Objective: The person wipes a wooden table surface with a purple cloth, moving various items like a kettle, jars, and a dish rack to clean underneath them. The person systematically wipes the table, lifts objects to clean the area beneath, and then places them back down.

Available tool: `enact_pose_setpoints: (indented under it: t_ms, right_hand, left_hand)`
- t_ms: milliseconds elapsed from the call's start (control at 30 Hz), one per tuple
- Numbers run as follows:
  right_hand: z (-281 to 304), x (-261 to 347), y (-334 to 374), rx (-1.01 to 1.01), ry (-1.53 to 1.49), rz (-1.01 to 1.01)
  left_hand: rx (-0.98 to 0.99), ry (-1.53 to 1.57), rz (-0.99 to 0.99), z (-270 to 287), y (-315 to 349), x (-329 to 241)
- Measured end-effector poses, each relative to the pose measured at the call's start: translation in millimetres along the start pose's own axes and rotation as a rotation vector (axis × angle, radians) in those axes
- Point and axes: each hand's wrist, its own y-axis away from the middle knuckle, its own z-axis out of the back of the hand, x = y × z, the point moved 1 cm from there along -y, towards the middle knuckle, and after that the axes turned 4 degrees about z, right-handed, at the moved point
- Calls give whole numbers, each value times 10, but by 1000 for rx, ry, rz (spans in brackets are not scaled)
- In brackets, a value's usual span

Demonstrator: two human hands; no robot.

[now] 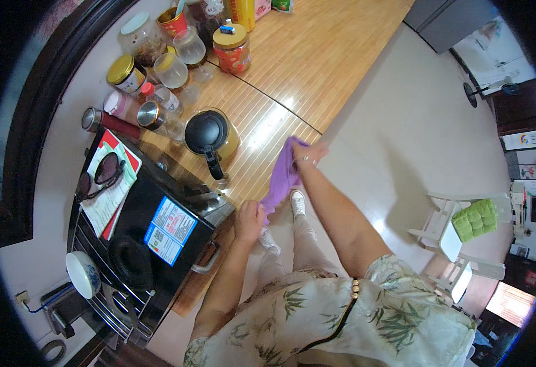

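A purple cloth [281, 174] stretches between my two hands beside the edge of the wooden table [280, 49]. My left hand [249, 221] is closed round its near end, close to the corner of the black oven. At its far end my right hand [309, 154] grips the bunched fabric, with some fingers sticking out to the right; motion blurs them a little. A glass pitcher with a black lid and handle [208, 134] stands on the table, left of the cloth and apart from it.
The black oven [176, 183] at left bears sunglasses [106, 168], papers and a white bowl [83, 274]. Jars, bottles and glasses crowd the table's back left, including a gold-lidded jar [232, 52]. White chairs, one with a green cushion [475, 220], stand at right.
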Motion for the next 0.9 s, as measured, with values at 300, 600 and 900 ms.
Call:
enact_pose_setpoints:
  t_ms: [300, 600, 900]
  right_hand:
    - [-9, -544, 352, 127, -53, -41]
    - [282, 328, 34, 83, -70, -86]
    - [706, -102, -3, 37, -289, 246]
  left_hand:
    - [-48, 9, 14, -85, 39, 88]
    - [-89, 11, 81, -98, -5, 18]
    - [-116, -45, 95, -86, -37, -52]
